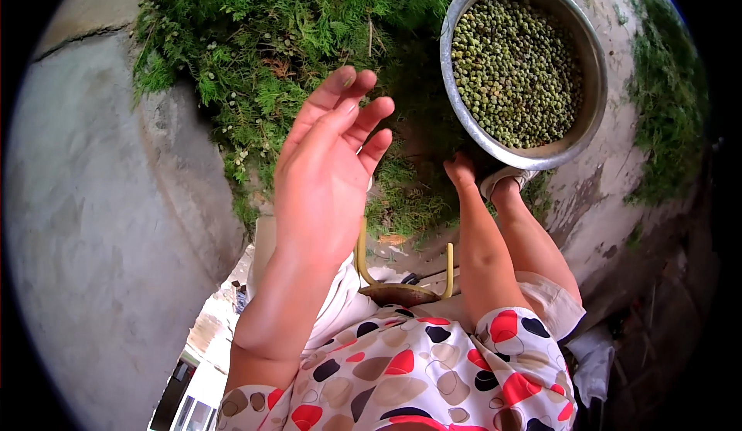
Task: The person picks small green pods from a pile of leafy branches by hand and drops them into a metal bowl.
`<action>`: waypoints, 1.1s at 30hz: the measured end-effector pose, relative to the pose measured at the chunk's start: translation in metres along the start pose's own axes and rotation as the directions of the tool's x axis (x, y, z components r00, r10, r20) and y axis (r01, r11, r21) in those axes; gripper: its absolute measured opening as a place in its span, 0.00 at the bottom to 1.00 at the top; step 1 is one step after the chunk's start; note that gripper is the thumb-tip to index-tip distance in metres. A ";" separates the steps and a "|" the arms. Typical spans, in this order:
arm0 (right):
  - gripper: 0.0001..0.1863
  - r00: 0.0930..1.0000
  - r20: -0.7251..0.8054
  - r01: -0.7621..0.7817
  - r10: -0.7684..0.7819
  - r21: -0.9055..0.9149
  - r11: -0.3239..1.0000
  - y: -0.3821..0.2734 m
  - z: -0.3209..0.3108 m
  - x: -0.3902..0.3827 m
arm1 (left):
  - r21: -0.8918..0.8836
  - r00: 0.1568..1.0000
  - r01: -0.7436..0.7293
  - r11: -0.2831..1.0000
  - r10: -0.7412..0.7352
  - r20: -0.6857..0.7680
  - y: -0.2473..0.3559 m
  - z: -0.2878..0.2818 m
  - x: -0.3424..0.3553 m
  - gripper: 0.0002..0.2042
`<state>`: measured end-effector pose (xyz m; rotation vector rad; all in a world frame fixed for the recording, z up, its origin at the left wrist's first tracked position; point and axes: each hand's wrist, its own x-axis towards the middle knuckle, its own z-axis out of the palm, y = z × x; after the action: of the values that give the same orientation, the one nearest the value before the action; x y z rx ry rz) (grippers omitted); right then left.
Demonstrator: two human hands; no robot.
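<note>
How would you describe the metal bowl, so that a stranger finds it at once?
Look at the heap of green cuttings on the concrete ground; the metal bowl sits at its right edge. It alone is round, shiny and full of small green seeds.

- 2 bare forearms, no sleeves below the elbows.
- Garment (417, 369) behind the fingers: pale cloth patterned with red, black and tan rounded patches.

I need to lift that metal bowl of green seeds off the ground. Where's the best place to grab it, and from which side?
Probably the rolled rim of the metal bowl, taken at two opposite points. It is round, has no handles and is filled with green seeds, so a one-sided lift would likely tip it. The right hand is already down by the near rim; the left hand is raised and open, free for the far side.
</note>
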<state>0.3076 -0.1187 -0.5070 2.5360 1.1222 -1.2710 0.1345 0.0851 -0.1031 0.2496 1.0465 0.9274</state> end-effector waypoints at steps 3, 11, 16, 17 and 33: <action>0.16 0.869 0.489 -0.046 -0.074 0.230 0.972 -0.036 -0.020 -0.009 | -0.018 0.998 -0.037 0.999 0.037 0.045 -0.001 0.001 0.003 0.12; 0.11 0.962 0.049 -0.040 -0.269 0.998 0.041 -0.137 -0.148 -0.108 | -0.012 0.987 -0.138 0.990 0.138 0.079 -0.004 0.001 -0.003 0.12; 0.16 0.909 0.034 -0.262 -0.415 0.820 -0.508 -0.093 -0.213 -0.135 | 0.161 0.971 -0.165 0.973 0.132 0.199 -0.028 0.001 -0.018 0.10; 0.17 0.940 0.004 -0.206 -0.340 0.802 -0.561 -0.097 -0.221 -0.151 | 0.190 0.976 -0.153 0.970 0.118 0.183 -0.033 -0.001 -0.025 0.11; 0.05 0.814 -0.352 -0.117 -0.463 0.680 -0.723 -0.160 -0.234 -0.402 | -0.043 0.892 -0.112 0.993 0.120 0.436 -0.098 -0.048 -0.229 0.12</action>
<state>0.2036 -0.1441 -0.0271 1.2051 -0.3169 -4.7480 0.1071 -0.1591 -0.0402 0.4882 0.6103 0.9312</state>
